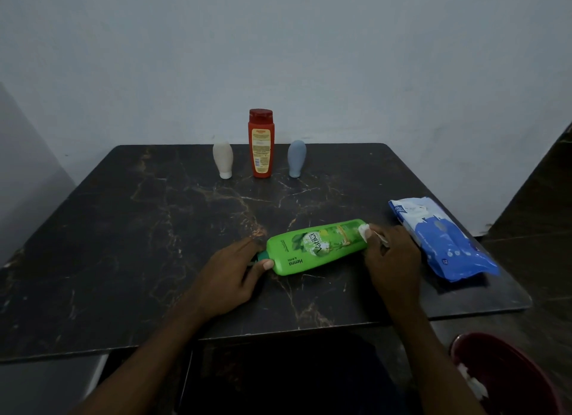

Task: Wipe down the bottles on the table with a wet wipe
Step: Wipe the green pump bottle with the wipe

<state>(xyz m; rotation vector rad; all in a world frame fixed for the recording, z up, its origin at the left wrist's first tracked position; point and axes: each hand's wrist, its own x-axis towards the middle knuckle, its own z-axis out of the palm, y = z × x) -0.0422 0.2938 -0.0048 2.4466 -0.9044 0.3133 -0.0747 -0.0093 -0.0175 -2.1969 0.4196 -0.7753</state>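
Pinning green bottle (315,247) flat on near surface (139,229), left grip (229,275) curled round cap end. Rubbing base end with wet wipe (364,230) pinched in right grip (393,257). Probably light, stiff, slippery once damp; holding narrow neck seeming safest.

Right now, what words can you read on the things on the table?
"Vatika": big, on the green bottle.
"Henna": same bottle, near its cap.
Red bottle: label print too small to read.
Blue wipes pack: print too blurred to read.
White bottle and grey-blue bottle: no words visible.
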